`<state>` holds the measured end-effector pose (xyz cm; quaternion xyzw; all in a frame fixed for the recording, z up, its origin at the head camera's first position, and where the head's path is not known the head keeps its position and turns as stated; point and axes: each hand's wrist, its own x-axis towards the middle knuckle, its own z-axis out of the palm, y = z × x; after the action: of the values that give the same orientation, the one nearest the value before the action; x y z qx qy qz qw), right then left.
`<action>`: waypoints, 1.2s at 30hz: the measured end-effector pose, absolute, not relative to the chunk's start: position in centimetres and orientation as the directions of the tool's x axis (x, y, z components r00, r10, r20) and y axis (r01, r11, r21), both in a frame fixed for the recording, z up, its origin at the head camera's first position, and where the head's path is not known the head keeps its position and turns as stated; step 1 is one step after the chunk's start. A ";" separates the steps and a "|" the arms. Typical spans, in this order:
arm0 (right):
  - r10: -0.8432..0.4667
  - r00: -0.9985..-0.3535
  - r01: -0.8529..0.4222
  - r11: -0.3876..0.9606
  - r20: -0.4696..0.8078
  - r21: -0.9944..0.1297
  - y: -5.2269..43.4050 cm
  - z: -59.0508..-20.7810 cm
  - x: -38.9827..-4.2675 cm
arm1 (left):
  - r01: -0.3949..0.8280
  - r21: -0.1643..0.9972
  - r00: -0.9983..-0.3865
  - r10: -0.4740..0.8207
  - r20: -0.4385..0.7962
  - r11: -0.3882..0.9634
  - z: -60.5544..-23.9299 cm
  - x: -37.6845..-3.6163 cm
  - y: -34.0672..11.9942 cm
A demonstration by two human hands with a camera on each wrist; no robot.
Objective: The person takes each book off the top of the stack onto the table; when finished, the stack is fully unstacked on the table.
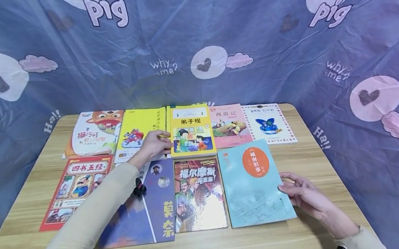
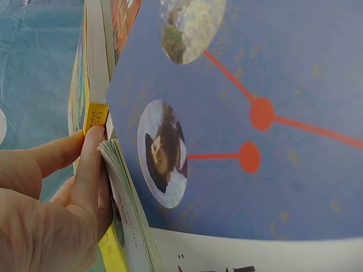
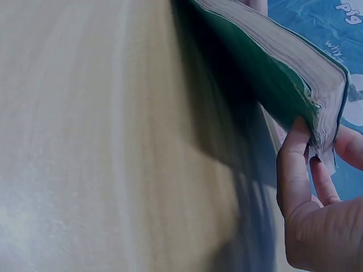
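Several children's books lie in two rows on a wooden table [image 1: 313, 141]. My left hand [image 1: 163, 139] reaches across to the thick yellow book [image 1: 191, 131] in the back row. In the left wrist view, that left hand [image 2: 93, 164] pinches the yellow book's page edge [image 2: 127, 204], beside a blue-purple book cover [image 2: 255, 113]. My right hand [image 1: 286, 186] holds the right edge of the light blue book [image 1: 253, 183] in the front row. Seen from the right wrist, the fingers [image 3: 295, 153] grip that book's edge [image 3: 272, 62], raised a little off the tabletop [image 3: 85, 141].
The front row also has a red-bordered book [image 1: 76, 188], the blue-purple book [image 1: 157, 208] under my left forearm, and a detective book [image 1: 199, 194]. The back row holds a fox-cover book [image 1: 93, 132], another yellow book [image 1: 140, 130], a pink book [image 1: 230, 125] and a white book [image 1: 268, 122]. A blue printed cloth [image 1: 247, 23] hangs behind.
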<state>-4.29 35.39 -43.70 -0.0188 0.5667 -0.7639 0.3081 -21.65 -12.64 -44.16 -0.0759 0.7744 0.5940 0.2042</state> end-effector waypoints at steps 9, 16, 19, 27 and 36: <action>-0.367 -0.813 0.502 -0.050 -0.451 -0.864 34.9 -44.3 -5.0 | -0.360 0.888 -0.906 0.120 -0.406 0.286 -44.2 -21.6 -12.6; -0.320 -0.817 0.491 0.052 -0.480 -0.870 34.8 -44.4 -5.4 | -0.355 0.887 -0.908 0.116 -0.402 0.295 -44.2 -21.6 -12.6; -0.309 -0.822 0.450 0.163 -0.479 -0.878 34.9 -44.1 -5.7 | -0.354 0.888 -0.908 0.118 -0.401 0.294 -44.2 -21.6 -12.6; -0.181 -0.889 0.319 0.414 -0.421 -0.853 34.5 -41.9 -7.3 | -0.356 0.887 -0.907 0.118 -0.403 0.295 -44.1 -21.6 -12.6; -0.188 -0.913 0.277 0.362 -0.361 -0.890 29.9 -39.6 -11.8 | -0.363 0.880 -0.906 0.106 -0.410 0.305 -44.2 -21.6 -12.6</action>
<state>-11.75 29.93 -39.63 0.0278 0.7989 -0.5642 0.2064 -21.65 -12.59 -44.19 -0.0822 0.7825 0.5837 0.2007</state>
